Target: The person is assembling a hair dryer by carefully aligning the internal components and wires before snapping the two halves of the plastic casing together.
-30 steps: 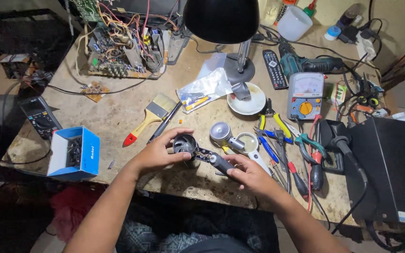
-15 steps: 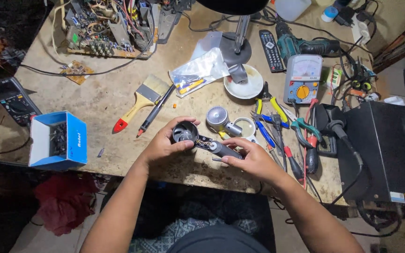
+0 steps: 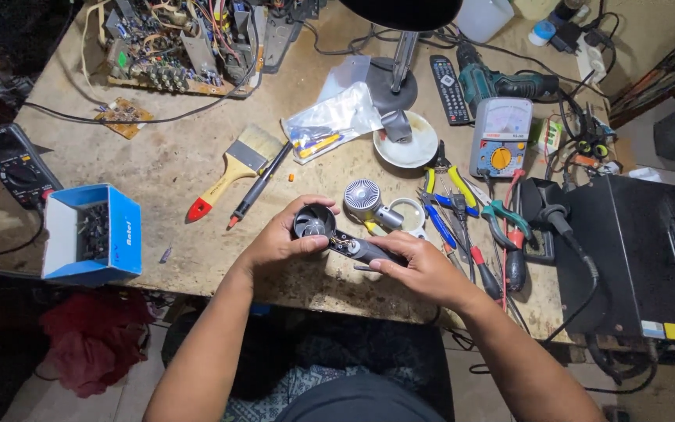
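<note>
The wooden desk is crowded. A black equipment case stands at its right end and an opened chassis of circuit boards at the far left. A blue cardboard box of small parts sits at the near left edge. Between them lie a digital multimeter, an analog meter, a paintbrush, a white dish and a spread of pliers.

Both hands are on a small black handheld appliance, held just above the near edge of the desk in front of the person. It lies roughly level, its round head to the left and its slim handle to the right. The head is open like a cup, and a round silver grille cap lies on the desk just beyond it. I judge that the unit is open and being looked over.

The left hand is curled narrowly around the round head, with the thumb on its near side and the fingers wrapped over the far rim. The right hand is closed over the handle, its fingertips pressing on the top near the middle. Any further work on something this small calls for the left hand's firm hold on the head while the right-hand fingertips work along the body.
</note>
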